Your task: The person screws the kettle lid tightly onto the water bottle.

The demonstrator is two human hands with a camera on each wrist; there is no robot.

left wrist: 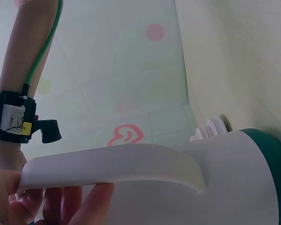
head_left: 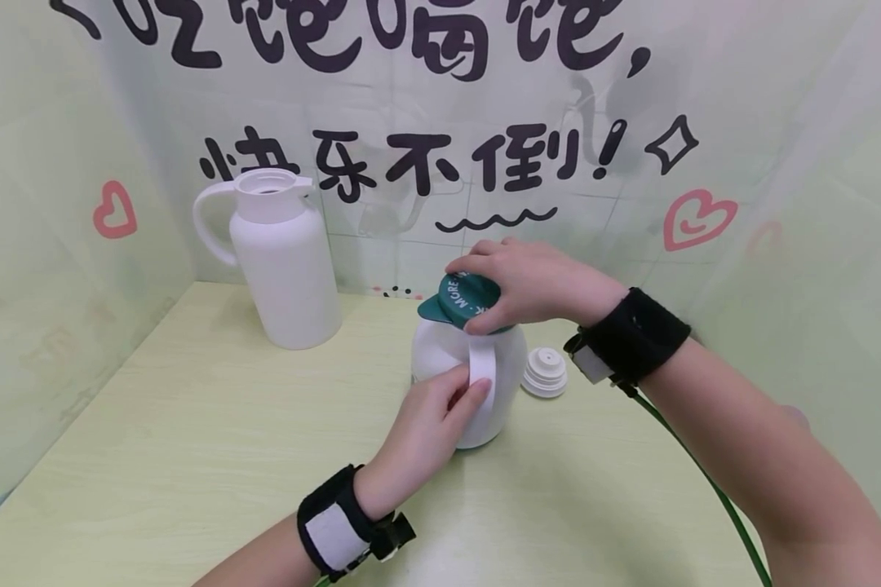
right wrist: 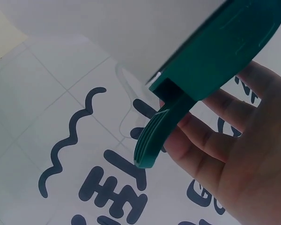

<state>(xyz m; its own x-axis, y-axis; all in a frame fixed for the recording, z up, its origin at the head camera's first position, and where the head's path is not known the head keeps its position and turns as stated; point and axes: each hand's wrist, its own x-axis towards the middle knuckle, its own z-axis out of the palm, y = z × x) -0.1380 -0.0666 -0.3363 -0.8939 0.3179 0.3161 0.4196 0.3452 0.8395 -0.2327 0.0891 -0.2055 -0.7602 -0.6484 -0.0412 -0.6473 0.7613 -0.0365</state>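
Observation:
A white thermos jug (head_left: 510,383) with a green base edge stands on the table. Its green lid (head_left: 470,300), printed with white letters, sits on top with the spout side toward the left. Around the jug's handle (left wrist: 112,164) my left hand (head_left: 427,414) has its thumb and fingers curled. From above, my right hand (head_left: 546,281) grips the rim of the lid, fingers at the far side and thumb at the near side. In the right wrist view a ridged green lever (right wrist: 154,133) sticks out from the lid, close to my fingertips.
A second white jug (head_left: 286,273), with an uncovered top, stands at the back left. Right beside the thermos lies a white stepped stopper (head_left: 545,375). Behind the table (head_left: 264,424) hangs a printed curtain (head_left: 404,212) with dark lettering.

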